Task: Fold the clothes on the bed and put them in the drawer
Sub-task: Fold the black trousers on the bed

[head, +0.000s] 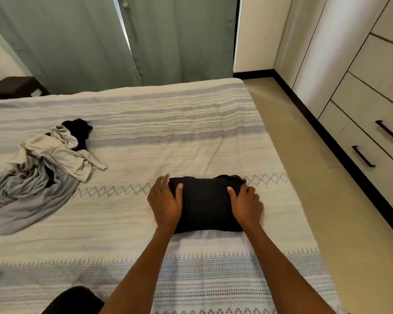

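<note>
A folded black garment (205, 203) lay on the bed (145, 223) at 6 o'clock; the left hand (166, 200) and right hand (246, 203) gripped its 2 sides, thumbs on top. It looked soft, light and floppy, best lifted from beneath

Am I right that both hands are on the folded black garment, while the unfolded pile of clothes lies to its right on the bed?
Not quite: the head view shows the pile of clothes to the left of the folded black garment, not the right. The left hand and right hand do hold the garment on the bed.
</note>
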`<state>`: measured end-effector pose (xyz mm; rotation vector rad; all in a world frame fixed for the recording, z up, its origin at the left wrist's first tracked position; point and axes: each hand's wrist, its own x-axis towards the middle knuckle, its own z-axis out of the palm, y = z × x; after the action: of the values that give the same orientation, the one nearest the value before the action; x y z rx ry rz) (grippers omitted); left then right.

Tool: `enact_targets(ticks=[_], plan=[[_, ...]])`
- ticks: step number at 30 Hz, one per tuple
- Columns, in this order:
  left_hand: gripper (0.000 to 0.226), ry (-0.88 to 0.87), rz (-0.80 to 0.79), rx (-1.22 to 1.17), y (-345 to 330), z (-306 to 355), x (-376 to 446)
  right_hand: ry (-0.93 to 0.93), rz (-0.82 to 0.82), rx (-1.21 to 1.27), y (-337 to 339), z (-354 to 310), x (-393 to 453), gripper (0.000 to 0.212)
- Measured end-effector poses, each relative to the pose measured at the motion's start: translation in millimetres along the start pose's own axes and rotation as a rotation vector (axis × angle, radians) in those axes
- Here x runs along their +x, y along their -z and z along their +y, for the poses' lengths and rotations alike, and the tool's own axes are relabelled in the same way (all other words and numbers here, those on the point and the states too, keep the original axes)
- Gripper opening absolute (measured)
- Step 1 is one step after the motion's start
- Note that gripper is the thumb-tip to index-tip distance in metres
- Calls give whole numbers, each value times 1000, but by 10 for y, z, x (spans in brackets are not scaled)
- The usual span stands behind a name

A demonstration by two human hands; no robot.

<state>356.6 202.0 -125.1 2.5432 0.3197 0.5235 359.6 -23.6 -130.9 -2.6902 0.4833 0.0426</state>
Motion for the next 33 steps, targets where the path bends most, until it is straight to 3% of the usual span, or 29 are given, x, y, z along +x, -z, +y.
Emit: enact_targets(ticks=[2, 4, 6, 8, 11, 13, 15, 19, 23, 28, 33], plan=[[56, -410, -47, 135, -108, -71, -82, 22, 32, -97, -125, 25, 46, 73], [56, -608, -165, 219, -199, -161, -110, 31, 15, -119, -193, 28, 68, 74], [57, -591, -283, 301, -269, -207, -78, 11, -14, -73, -196, 41, 115, 76], [59, -579, -348, 398, -324, -218, -13, 45, 69, -24, -109, -31, 116, 75], [60, -599, -419, 449, -385, -255, -17, 433, 308, -138, -67, -263, 0, 64], [61, -581, -447, 424, -409, -287, 3, 631, 250, -189, -129, -364, -21, 53], [63, -548, -495, 344, -414, -344, 41, 609, 117, -213, -267, -315, 2, 60], [63, -413, -622, 129, -436, -386, 181, 557, 43, -220, -513, -151, 165, 68], [63, -378, -493, 351, -488, -304, 75, 530, -60, -282, -613, -195, 250, 70], [65, -376, -589, 300, -278, -238, 103, 549, -242, -250, -334, -195, 297, 77], [87, -572, -667, 133, 152, -464, -102, 820, -202, -75, 17, 442, -31, 97]])
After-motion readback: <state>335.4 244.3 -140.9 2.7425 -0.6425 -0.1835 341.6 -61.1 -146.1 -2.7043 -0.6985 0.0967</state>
